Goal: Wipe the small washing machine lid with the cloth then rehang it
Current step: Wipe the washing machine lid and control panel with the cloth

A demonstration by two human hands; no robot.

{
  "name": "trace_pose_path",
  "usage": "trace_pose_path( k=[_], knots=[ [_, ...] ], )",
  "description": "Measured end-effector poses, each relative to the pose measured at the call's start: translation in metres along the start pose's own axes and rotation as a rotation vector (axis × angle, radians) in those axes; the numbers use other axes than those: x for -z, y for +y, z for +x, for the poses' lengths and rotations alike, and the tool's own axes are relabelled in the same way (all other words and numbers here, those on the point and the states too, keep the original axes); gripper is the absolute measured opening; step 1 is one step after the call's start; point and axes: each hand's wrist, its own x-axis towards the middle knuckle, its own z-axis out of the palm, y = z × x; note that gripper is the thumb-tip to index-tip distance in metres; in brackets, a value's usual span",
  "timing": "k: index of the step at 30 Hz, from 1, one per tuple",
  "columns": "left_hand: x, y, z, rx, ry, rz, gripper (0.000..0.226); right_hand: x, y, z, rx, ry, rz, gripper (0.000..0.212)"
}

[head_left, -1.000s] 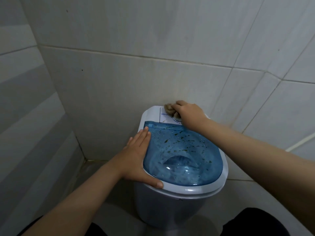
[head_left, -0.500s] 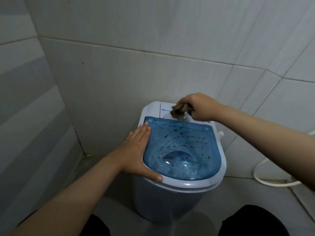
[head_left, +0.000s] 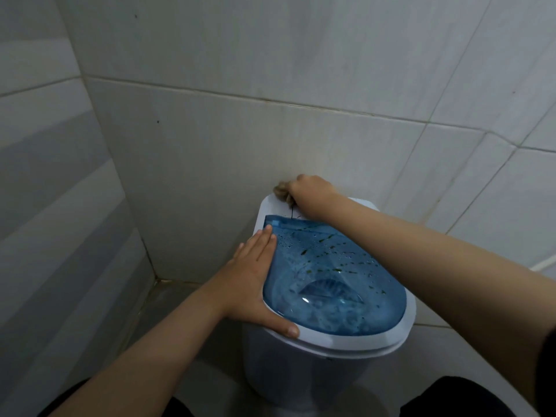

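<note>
A small white washing machine [head_left: 304, 374] stands in a tiled corner. Its blue see-through lid [head_left: 337, 284] is speckled with dark flecks and water drops. My left hand [head_left: 255, 284] lies flat on the lid's left edge, fingers apart, thumb hooked over the white rim. My right hand [head_left: 313, 195] is closed on a bunched brownish cloth [head_left: 282, 191], pressing it on the white panel at the back left of the machine, close to the wall. Most of the cloth is hidden under my fist.
Grey tiled walls [head_left: 270, 130] close in behind and to the left of the machine. A white hose [head_left: 544, 263] shows at the right edge. My dark-clothed knees [head_left: 445, 398] are at the bottom, either side of the machine.
My right hand has slid the cloth leftward along the back panel towards the rear left corner. My left hand has stayed flat on the lid's left edge. The view has shifted slightly.
</note>
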Motion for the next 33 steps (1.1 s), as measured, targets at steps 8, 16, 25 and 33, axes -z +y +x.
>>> trace_pose_path(
  k=[8,16,25,33],
  knots=[
    [0.0,0.002,-0.002,0.013,0.003,-0.011,0.15,-0.013,0.003,-0.039,0.205,0.019,0.133,0.062],
    [0.003,0.005,-0.004,0.03,-0.015,-0.015,0.149,-0.001,-0.016,-0.056,0.065,-0.047,-0.134,0.037],
    [0.001,0.003,-0.003,0.034,-0.027,-0.02,0.15,0.0,0.016,-0.09,0.04,-0.053,-0.139,0.049],
    [0.001,0.002,-0.003,0.031,-0.047,-0.01,0.15,-0.007,0.052,-0.108,-0.066,-0.131,-0.121,0.049]
  ],
)
